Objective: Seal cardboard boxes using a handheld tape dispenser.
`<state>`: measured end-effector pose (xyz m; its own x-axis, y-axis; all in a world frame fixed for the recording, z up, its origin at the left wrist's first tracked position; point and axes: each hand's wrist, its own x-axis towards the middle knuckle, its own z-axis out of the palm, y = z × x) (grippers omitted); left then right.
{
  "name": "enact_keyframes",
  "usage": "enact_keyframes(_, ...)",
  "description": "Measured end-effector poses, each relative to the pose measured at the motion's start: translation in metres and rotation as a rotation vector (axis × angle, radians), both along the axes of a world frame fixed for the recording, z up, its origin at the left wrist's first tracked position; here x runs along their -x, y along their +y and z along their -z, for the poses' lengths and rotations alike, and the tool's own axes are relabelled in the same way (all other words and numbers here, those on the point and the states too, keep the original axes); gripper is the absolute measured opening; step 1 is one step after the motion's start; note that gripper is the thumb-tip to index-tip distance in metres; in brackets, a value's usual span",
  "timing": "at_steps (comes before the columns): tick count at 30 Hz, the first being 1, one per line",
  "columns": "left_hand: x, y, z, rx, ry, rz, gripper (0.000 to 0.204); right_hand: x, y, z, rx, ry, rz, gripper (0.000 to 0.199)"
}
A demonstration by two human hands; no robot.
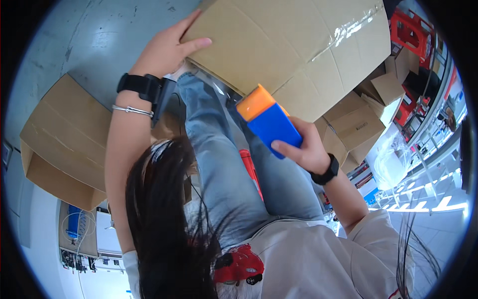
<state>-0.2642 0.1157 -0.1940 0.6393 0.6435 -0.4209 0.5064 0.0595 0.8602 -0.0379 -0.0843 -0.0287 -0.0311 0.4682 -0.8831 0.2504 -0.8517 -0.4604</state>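
The large cardboard box [289,50] fills the upper middle of the view, its sealed seam carrying a strip of clear tape that runs up toward the right; its lower edge hangs just above the person's knees in blue jeans [224,164]. Starting at the left, an open empty carton [64,144] lies on its side on the grey floor [94,35], well apart from the big box, with bare floor between them. The left hand [167,47] lies flat and spread on the big box's left corner, fingers over the top face, thumb along the edge, gripping nothing (a black wrist strap and a thin bracelet sit below it). Toward the middle, the right hand [303,149] is closed around a blue and orange tape dispenser [269,119], whose orange end meets the box's lower edge. Further right, several smaller cartons [358,119] crowd close against the big box, leaving little room on that side.
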Motion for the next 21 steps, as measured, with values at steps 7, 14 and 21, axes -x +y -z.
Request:
enact_keyframes(7,0.002,0.009,0.005,0.203,0.012,0.010,0.062,-0.054,-0.082,-0.017,-0.085,-0.015,-0.227,0.041)
enact_keyframes(14,0.005,0.016,0.009,0.114,0.276,0.141,0.060,-0.105,-0.172,-0.010,-0.118,-0.034,-0.170,0.039)
enact_keyframes(21,0.000,0.022,-0.004,-0.265,0.352,0.127,0.064,-0.129,-0.246,-0.003,-0.208,-0.056,-0.168,0.044)
